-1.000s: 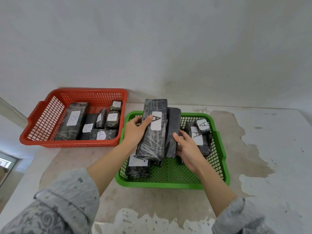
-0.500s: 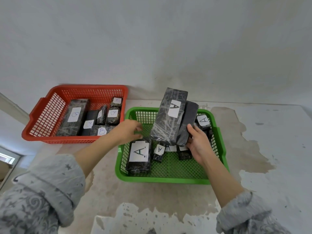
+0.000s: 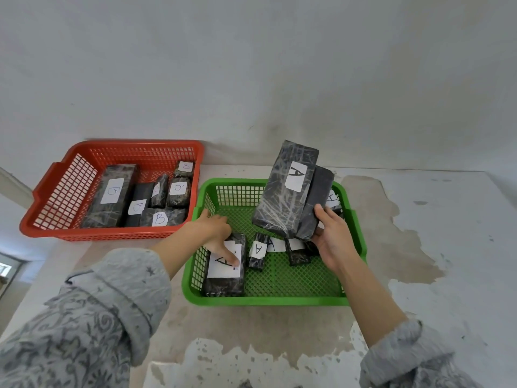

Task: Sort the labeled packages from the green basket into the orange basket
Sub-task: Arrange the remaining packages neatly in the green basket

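The right hand (image 3: 333, 242) grips the lower ends of two long black film-wrapped packages (image 3: 288, 197), thumb across the darker one, and they tilt up and away from its palm; the front one bears a white "A" label. Just below this hand, small black wrapped packages with white A labels (image 3: 257, 252) lie on the floor of the green plastic mesh basket (image 3: 268, 301). The left hand (image 3: 221, 236) reaches into that basket, fingers extended and resting on the white label of a squat black wrapped package (image 3: 225, 284). Beyond the left hand's wrist stands the orange plastic mesh basket (image 3: 112, 236) with black packages labelled B (image 3: 112, 194), on the stained white table (image 3: 419, 247).
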